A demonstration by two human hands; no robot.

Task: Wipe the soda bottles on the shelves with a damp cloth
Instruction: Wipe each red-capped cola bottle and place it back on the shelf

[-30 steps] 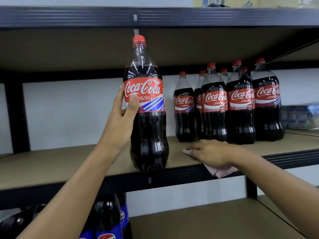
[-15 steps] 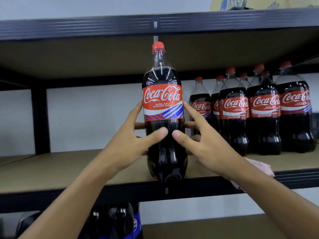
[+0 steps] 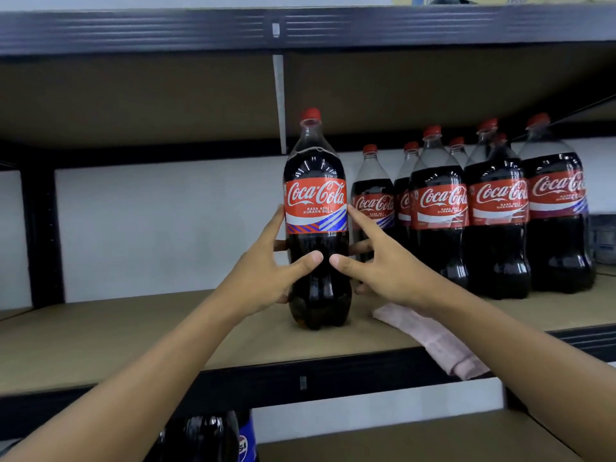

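Observation:
A large Coca-Cola bottle (image 3: 316, 208) with a red cap stands upright on the middle shelf (image 3: 100, 341). Both hands wrap its lower body. My left hand (image 3: 266, 278) grips it from the left, thumb across the front. My right hand (image 3: 383, 268) grips it from the right, thumb meeting the left thumb. A pink cloth (image 3: 433, 341) lies on the shelf under my right forearm, hanging over the front edge. Several more Coca-Cola bottles (image 3: 493, 211) stand grouped to the right.
The upper shelf (image 3: 300, 28) hangs low over the bottle caps. A black upright post (image 3: 43, 235) stands at the far left. On the lower shelf, dark Pepsi bottles (image 3: 213, 438) show at the bottom. The middle shelf's left half is bare board.
My right hand left the cloth and joined the left hand on the bottle. The bottle went from held in front of the shelf edge to standing further back on the shelf.

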